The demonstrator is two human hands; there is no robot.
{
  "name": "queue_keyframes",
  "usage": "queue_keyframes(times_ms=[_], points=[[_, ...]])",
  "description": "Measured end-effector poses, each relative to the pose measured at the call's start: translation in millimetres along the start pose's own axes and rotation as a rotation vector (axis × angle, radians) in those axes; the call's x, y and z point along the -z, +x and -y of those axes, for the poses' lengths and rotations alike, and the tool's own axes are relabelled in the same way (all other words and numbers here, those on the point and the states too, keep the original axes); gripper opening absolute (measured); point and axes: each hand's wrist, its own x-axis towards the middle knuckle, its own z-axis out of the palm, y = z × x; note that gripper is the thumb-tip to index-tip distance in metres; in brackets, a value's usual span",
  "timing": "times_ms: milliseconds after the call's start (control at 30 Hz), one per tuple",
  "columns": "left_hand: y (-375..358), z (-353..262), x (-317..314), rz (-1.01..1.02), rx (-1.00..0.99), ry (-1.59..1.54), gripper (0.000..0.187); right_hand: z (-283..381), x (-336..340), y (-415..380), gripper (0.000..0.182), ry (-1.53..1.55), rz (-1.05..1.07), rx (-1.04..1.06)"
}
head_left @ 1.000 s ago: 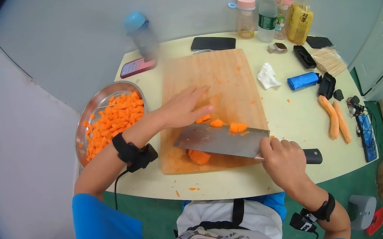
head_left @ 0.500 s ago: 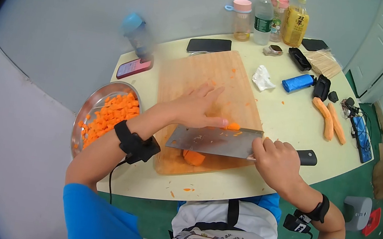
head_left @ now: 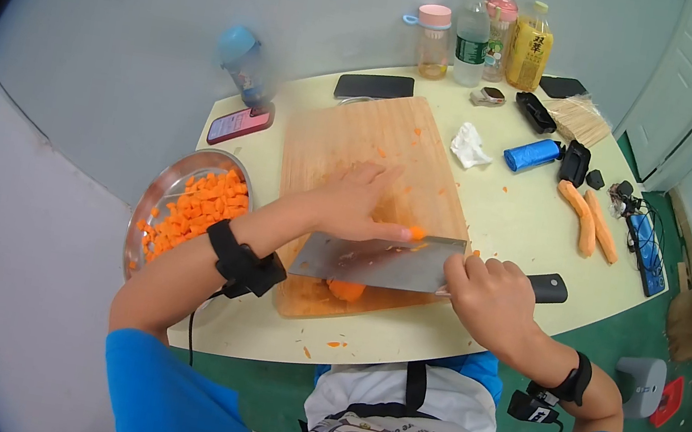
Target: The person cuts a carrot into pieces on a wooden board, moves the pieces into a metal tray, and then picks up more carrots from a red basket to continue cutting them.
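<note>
A wide cleaver (head_left: 384, 260) lies almost flat over the lower part of the wooden cutting board (head_left: 358, 141). My right hand (head_left: 488, 300) is closed round the cleaver where blade meets black handle. My left hand (head_left: 357, 204) is over the board with fingers spread, its thumb against the blade's upper edge beside a small orange carrot piece (head_left: 417, 234). A larger carrot chunk (head_left: 345, 290) shows partly from under the blade's lower edge. To the left, a metal bowl (head_left: 136, 228) holds several diced carrot pieces (head_left: 208, 203).
Two peeled carrots (head_left: 578, 218) lie at the right, near a blue power bank (head_left: 646, 254) and cables. A crumpled tissue (head_left: 470, 146), a blue roll (head_left: 532, 155) and black trays (head_left: 575, 163) are behind. Bottles (head_left: 471, 41) stand at the back; phones (head_left: 241, 123) lie left.
The cleaver has shifted slightly down and left with my right hand, covering more of the larger carrot chunk. The view has moved slightly.
</note>
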Motion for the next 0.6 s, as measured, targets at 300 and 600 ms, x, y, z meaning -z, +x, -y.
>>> queue_keyframes(times_ms=[300, 600], points=[[-8, 19, 20, 0.006, 0.113, -0.206, 0.08, -3, 3, -6, 0.02, -0.017, 0.034, -0.052], [-90, -2, 14, -0.762, 0.001, -0.966, 0.032, -3, 21, -7, 0.016, 0.579, 0.4, -0.417]])
